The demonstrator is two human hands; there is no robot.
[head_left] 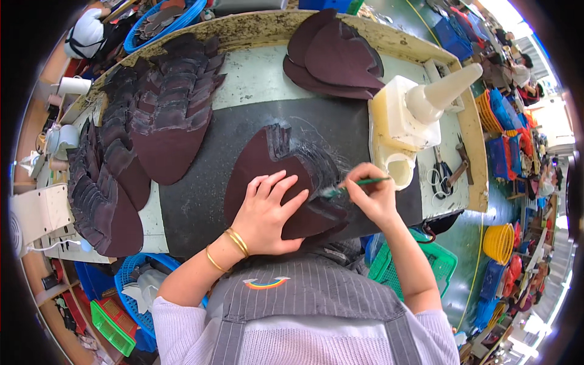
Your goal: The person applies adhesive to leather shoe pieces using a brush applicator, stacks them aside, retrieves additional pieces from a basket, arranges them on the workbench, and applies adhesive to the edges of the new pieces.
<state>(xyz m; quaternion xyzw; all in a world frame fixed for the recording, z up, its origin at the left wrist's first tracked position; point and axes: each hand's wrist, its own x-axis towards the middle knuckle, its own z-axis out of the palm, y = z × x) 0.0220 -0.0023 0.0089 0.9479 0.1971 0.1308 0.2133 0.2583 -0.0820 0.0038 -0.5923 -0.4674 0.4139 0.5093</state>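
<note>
A fanned stack of dark brown leather-like cut pieces (248, 171) lies on a black mat (194, 213) in front of me. Their overlapping edges look dark and wet along the right side. My left hand (267, 210) presses flat on the top piece with its fingers spread. In my right hand (374, 198) a thin green-handled brush (372, 180) is pinched, its tip against the wet edges. Just beyond that hand stands a whitish squeeze bottle (420, 115) with a long nozzle, joined to a small open cup (401, 170) of pale liquid.
More fanned brown pieces (167, 149) cover the table's left side, and a loose pile (337, 55) lies at the back. Black scissors (440, 173) and a hammer (462, 161) rest at right. A raised wooden rim (255, 29) borders the table; baskets (441, 258) stand below.
</note>
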